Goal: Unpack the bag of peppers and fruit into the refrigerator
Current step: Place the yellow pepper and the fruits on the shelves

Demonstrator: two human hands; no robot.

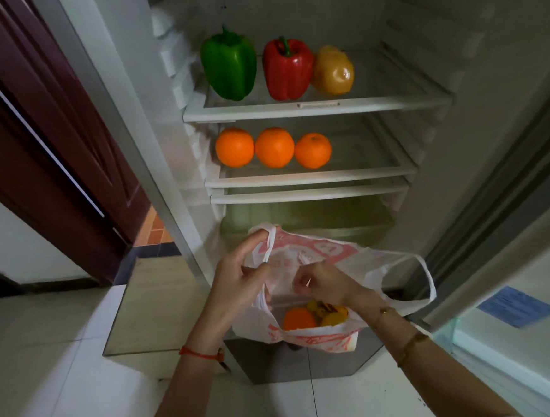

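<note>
A green pepper [229, 63], a red pepper [286, 70] and a yellow pepper [333, 71] are seen. Three oranges [273, 147] are coloured bright orange. The bag [307, 255] is white, printed with an orange-red pattern. A red cord [199, 353] is worn on one wrist.

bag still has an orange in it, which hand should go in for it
Probably the right hand: it only pinches the bag rim directly above the orange. The left hand holds a handle loop, keeping the mouth open.
</note>
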